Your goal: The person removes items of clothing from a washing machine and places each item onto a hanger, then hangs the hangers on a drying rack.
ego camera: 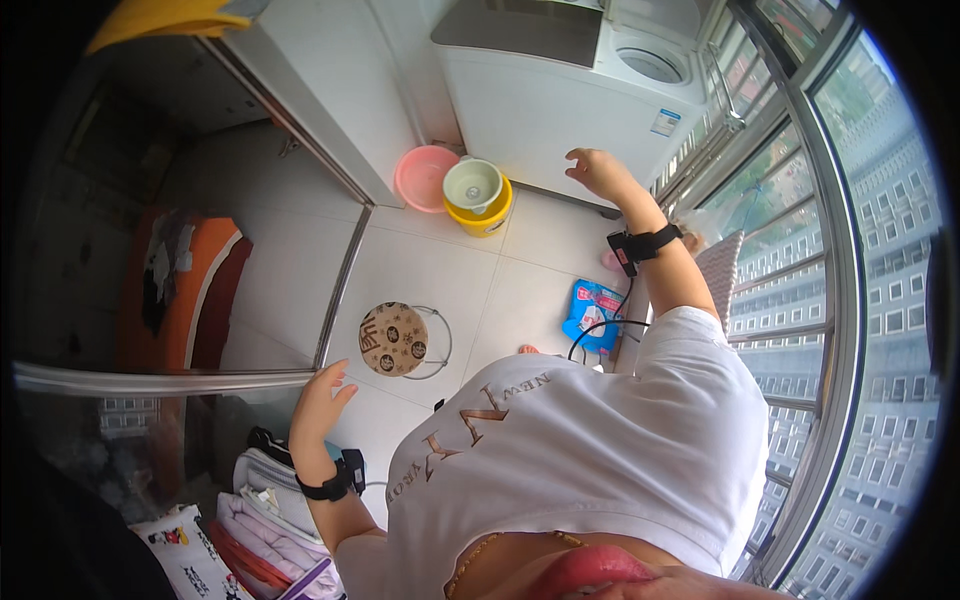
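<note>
My left hand [321, 401] is beside the metal frame of the sliding glass door [319, 364], thumb apart from the fingers and nothing in it. Whether it touches the frame I cannot tell. Just beyond it stands a round stool [394, 339] with a patterned brown seat and metal legs. My right hand [600, 174] is raised in front of the white twin-tub washing machine [547, 112], its fingers loosely bent with a gap between them, holding nothing. Each wrist bears a black strap with a small device [624, 251]. One round tub opening [649, 65] of the washer is uncovered.
A pink basin [424, 176], a yellow bucket [487, 223] and a pale green basin [472, 184] over it stand by the washer. A blue plastic package [591, 311] lies on the tiles. Barred windows [780, 277] line the right. Folded bedding [274, 536] is piled at lower left.
</note>
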Demonstrator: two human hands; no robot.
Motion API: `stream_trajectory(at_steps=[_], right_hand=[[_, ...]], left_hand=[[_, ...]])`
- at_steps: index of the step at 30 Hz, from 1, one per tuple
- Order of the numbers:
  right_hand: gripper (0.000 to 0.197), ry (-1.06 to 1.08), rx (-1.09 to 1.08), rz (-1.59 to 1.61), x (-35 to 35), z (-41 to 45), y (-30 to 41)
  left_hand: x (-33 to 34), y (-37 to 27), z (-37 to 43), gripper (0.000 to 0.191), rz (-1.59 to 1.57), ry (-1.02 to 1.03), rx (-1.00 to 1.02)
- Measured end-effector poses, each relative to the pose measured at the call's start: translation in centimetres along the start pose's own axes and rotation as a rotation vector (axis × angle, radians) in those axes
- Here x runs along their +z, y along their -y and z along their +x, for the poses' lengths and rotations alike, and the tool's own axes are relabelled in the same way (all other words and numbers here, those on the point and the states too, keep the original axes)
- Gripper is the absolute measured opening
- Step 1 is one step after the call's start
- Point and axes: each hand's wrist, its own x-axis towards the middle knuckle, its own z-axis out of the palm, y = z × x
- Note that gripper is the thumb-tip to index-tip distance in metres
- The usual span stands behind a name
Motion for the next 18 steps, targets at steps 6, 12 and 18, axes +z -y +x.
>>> stream_trajectory(at_steps=[6, 12, 18], right_hand=[[0.024, -0.299, 0.180, -0.027, -5.3, -5.9, -8.7], [0.017, -0.471, 0.339, -0.042, -7.4, -9.1, -13.2], [0.015, -0.579, 0.438, -0.068, -7.8, -6.6, -15.8]], left_hand=[[2.2, -9.4, 16.5, 0.046, 0.121, 0.038, 0.156], [5.0, -15.9, 29.1, 0.043, -0.022, 0.018, 0.330], [4.0, -19.0, 39.7, 0.039, -0.075, -0.049, 0.445]])
